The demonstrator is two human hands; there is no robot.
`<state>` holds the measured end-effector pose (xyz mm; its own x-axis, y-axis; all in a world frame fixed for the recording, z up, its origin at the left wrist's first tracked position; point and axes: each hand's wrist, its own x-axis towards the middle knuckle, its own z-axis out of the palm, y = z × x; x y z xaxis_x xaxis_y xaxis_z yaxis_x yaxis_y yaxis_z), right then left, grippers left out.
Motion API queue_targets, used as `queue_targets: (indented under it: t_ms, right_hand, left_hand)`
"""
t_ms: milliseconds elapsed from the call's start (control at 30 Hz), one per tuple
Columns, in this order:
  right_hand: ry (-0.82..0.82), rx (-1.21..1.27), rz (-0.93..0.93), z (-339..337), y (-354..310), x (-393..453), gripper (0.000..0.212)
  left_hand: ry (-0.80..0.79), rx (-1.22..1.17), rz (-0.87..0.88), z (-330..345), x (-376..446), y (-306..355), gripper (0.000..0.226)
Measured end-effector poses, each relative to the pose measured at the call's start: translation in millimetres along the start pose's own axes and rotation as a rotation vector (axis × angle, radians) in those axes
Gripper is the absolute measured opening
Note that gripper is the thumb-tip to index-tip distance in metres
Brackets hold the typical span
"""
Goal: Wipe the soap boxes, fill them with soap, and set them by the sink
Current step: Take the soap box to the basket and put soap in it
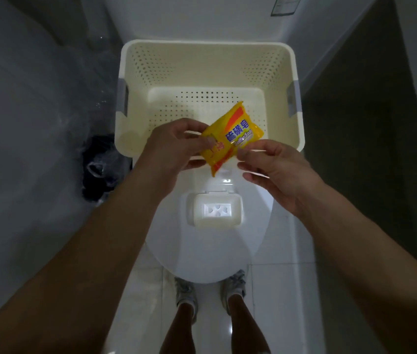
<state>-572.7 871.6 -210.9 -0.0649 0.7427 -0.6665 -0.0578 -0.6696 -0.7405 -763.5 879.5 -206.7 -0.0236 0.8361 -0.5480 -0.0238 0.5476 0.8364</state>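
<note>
Soap packet, yellow with blue print, is held in the air just beyond the soap box, over the near edge of the cream basket. The left hand grips the packet at its near left part, the fingers curled around it with the thumb on the printed face. The right hand is at the packet's right edge; its thumb and first finger seem to pinch the wrapper there, while the other fingers are loosely bent and hold nothing.

The long axis of the packet runs diagonally, from the low end near the soap box up to the far right corner over the basket. Both hands are at the low half, so the far end is free.

The soap box lies open on the white toilet lid, directly under the hands and closer to the person. It looks empty inside, with small holes in its floor. I judge the step in hand is opening the wrapper, and after that the soap must go straight down and a little toward the person, into the box. The left hand carries the weight; the right hand is better placed for tearing.

A dark bag sits on the floor, left of the soap box.
</note>
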Motion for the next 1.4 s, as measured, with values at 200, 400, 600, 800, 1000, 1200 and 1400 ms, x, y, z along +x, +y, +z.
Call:
queue_targets:
  t_ms: [200,400,600,800,1000,1200,1400]
  right_hand:
    - [0.066,0.039,-0.004,-9,37,-19,0.021]
    - [0.137,0.018,0.071,-12,84,-26,0.013]
    - [0.206,-0.054,0.223,-14,125,-21,0.014]
    - [0.24,-0.199,0.196,-16,138,-2,0.021]
    - [0.304,-0.575,0.082,-12,141,17,0.024]
    - [0.294,-0.874,0.029,-8,139,29,0.008]
    - [0.293,-0.951,0.005,-6,137,35,0.007]
  left_hand:
    - [-0.085,0.02,-0.066,-6,-9,-24,0.018]
    - [0.122,0.108,-0.115,3,-23,-77,0.031]
    - [0.217,0.058,-0.16,13,-44,-134,0.026]
    - [0.279,0.146,-0.109,23,-37,-157,0.027]
    - [0.294,0.398,-0.041,25,-29,-162,0.027]
    - [0.354,0.605,0.027,30,-25,-163,0.029]
    - [0.331,0.801,0.077,31,-19,-166,0.033]
